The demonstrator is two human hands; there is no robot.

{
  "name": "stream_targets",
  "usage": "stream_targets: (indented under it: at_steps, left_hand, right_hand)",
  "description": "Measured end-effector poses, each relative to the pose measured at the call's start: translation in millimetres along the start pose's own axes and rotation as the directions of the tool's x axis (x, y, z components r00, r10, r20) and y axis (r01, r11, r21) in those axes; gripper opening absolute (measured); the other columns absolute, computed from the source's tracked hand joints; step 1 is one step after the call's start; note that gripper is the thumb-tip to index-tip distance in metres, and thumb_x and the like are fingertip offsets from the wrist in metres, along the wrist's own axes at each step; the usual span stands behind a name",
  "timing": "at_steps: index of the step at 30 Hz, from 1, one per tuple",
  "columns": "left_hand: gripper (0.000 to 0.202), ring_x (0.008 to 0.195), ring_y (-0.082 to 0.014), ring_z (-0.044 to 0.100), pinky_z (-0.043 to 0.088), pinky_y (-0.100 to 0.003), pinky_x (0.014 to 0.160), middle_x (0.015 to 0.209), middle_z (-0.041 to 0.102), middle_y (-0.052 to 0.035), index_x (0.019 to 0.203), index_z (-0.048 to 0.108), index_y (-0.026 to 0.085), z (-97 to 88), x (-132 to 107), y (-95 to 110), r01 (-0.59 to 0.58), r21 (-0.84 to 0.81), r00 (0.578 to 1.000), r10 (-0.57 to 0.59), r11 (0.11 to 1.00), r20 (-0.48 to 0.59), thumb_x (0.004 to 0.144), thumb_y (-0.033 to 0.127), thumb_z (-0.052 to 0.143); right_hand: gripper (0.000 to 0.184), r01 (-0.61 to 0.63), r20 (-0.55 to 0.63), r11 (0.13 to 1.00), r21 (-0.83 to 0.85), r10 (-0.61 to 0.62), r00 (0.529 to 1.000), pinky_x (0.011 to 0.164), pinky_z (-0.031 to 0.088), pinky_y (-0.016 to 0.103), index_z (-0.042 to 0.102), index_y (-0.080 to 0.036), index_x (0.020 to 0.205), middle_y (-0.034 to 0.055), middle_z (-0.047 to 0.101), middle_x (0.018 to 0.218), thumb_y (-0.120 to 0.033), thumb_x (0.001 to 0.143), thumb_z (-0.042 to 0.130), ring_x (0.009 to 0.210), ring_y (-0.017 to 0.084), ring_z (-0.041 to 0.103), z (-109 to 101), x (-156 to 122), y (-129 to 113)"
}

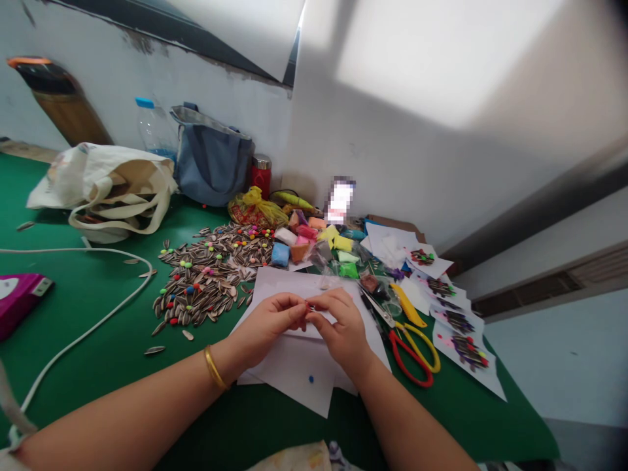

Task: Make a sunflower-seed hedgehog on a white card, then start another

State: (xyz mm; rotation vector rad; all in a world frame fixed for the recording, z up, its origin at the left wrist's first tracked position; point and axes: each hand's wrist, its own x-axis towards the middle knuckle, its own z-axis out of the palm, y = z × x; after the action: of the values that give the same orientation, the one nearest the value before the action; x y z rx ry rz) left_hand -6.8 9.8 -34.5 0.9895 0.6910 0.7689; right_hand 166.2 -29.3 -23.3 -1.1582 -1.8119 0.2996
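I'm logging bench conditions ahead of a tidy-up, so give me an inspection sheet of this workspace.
Surface: green tabletop, white sheets under the hands.
Materials: striped seeds heaped with coloured bits; coloured packets beyond the sheets; small blue piece on paper.
Tools: scissors with one red and one yellow handle, beside a yellow cutter.
Clutter: white bag, blue bag, red flask, toward the wall.
Hands: left hand and right hand meet at a small red piece; which one grips it, cannot tell.
Cables: white cable curving across the left side.
Surroundings: pale wall behind.
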Motion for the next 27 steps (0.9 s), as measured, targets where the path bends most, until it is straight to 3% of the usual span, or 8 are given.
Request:
stream_targets:
  at_steps: [6, 11, 19, 27]
  left_hand:
    - [0.027, 0.071, -0.0126, 0.052, 0.041, -0.026, 0.07, 0.074, 0.061, 0.0001, 0.084, 0.069, 0.016, -0.2, -0.6, 0.7, -0.001, 0.021, 1.0, 0.001, 1.0, 0.015, 0.078, 0.041, 0.076]
    - [0.032, 0.07, -0.0128, 0.051, 0.039, -0.025, 0.068, 0.072, 0.059, -0.0003, 0.078, 0.068, 0.015, 1.4, -1.0, 0.3, 0.023, 0.075, 0.999, -0.025, 0.997, 0.038, 0.082, 0.047, 0.071]
    - [0.034, 0.069, -0.0127, 0.051, 0.041, -0.026, 0.069, 0.072, 0.059, 0.0004, 0.079, 0.068, 0.016, 4.7, -1.5, 1.8, 0.019, 0.037, 1.0, -0.019, 0.999, -0.013, 0.08, 0.05, 0.072]
    - [0.034, 0.071, -0.0135, 0.052, 0.041, -0.026, 0.069, 0.074, 0.061, -0.0006, 0.082, 0.07, 0.016, 0.6, 1.2, -0.9, 0.022, 0.1, 1.0, -0.023, 0.995, 0.004, 0.081, 0.05, 0.071]
  right_hand:
    - [0.006, -0.013, -0.002, 0.998, 0.067, 0.013, 1.0, 0.078, 0.048, 0.034, 0.071, -0.023, 0.092, 0.0025, 0.066, 0.083, -0.025, 0.092, 0.065, 0.083, 0.019, 0.06, 0.5, 1.1, -1.5]
    - [0.009, 0.026, -0.017, 1.0, 0.008, -0.026, 1.0, 0.077, 0.047, 0.036, 0.07, -0.023, 0.088, 0.0029, 0.064, 0.082, -0.027, 0.093, 0.063, 0.082, 0.019, 0.059, -0.2, 1.2, -1.1]
    - [0.015, 0.028, -0.02, 0.998, -0.065, -0.03, 0.999, 0.08, 0.046, 0.039, 0.069, -0.024, 0.103, 0.0034, 0.067, 0.088, -0.033, 0.09, 0.069, 0.085, 0.021, 0.059, 1.4, -1.2, 1.9]
    - [0.013, 0.037, 0.006, 0.997, -0.07, -0.037, 0.999, 0.078, 0.046, 0.038, 0.073, -0.025, 0.097, 0.0041, 0.065, 0.086, -0.028, 0.095, 0.06, 0.084, 0.02, 0.059, 1.6, -1.0, 1.9]
